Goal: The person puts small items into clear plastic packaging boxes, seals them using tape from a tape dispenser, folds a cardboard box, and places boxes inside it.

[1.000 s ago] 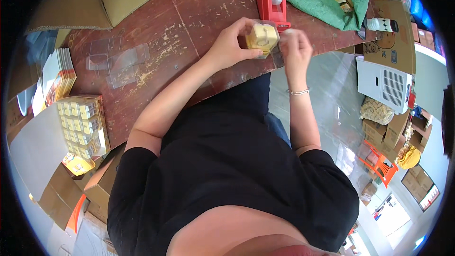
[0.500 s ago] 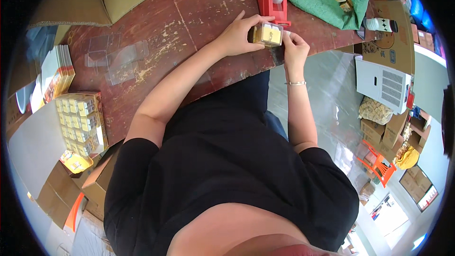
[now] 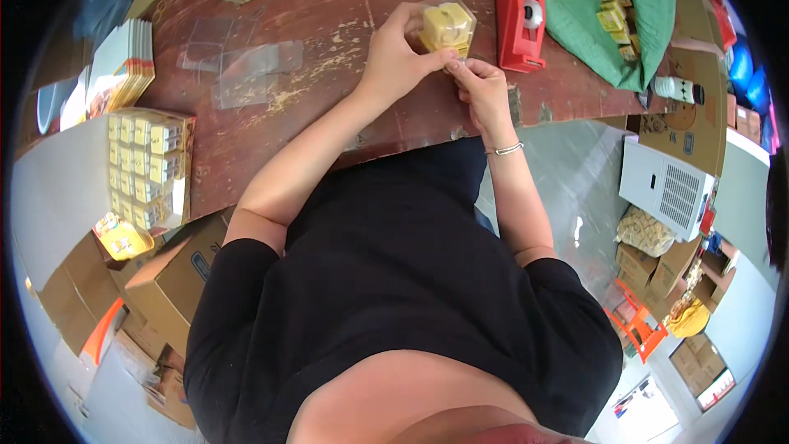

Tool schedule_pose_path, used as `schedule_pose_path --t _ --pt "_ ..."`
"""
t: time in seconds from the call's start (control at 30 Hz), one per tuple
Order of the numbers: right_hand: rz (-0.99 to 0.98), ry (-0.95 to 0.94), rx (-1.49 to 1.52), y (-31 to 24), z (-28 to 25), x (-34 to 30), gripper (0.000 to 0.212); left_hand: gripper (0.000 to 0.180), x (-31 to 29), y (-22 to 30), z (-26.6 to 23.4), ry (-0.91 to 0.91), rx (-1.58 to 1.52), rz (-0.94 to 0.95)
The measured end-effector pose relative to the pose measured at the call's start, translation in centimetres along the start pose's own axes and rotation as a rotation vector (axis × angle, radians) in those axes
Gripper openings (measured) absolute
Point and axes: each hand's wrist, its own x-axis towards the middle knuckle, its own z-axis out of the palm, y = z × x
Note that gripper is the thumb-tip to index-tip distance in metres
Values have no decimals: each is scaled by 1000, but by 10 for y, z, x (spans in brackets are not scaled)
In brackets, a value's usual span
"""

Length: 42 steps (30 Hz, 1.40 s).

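A clear plastic box (image 3: 452, 23) with small yellow packs inside is tilted above the table. My left hand (image 3: 399, 51) wraps round its left side, thumb along the near edge. At the near corner of the box, close to that thumb, my right hand (image 3: 483, 90) has thumb and forefinger pinched together. Whether a strip of tape lies between these fingertips is too small to tell. A red tape dispenser (image 3: 511, 41) with a pale roll stands just right of the box.
Flat clear plastic sleeves (image 3: 246, 74) lie left on the worn red table (image 3: 329, 12). A display carton (image 3: 182, 168) of yellow packs and a stack of printed cards (image 3: 123, 66) sit further left. A green sack (image 3: 567, 33) with yellow packs lies at the far right, near a white bottle (image 3: 678, 89).
Both hands have moved away from the tape dispenser, leftward with the box, which is now tipped up. My right fingertips have come from beside the box to its near corner. The view has shifted.
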Motion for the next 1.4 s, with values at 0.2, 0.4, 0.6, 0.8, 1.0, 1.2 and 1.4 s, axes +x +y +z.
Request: schedule_pose_path --t 0.2,0.4,0.6,0.8,1.0,1.2,1.4 --pt "-374 -176 -28 -5 61 9 66 49 -32 -2 -49 23 -659 -384" --pt "-747 -656 -511 -42 132 -4 92 55 -101 26 -129 59 -976 -545" --pt "-1433 -936 -922 -33 218 -38 81 53 -179 78 -204 226 44 -520" --pt "-1136 -844 -860 -37 242 -12 75 44 -264 133 -268 521 401 -462" --pt "-906 -454 -1298 -21 246 35 68 47 -301 111 -297 705 1187 -334" --pt "-827 -493 -1445 -23 244 61 60 44 -300 83 -291 750 1447 -349" --pt "-530 -577 -969 -24 238 61 55 39 -235 102 -244 885 1648 -244"
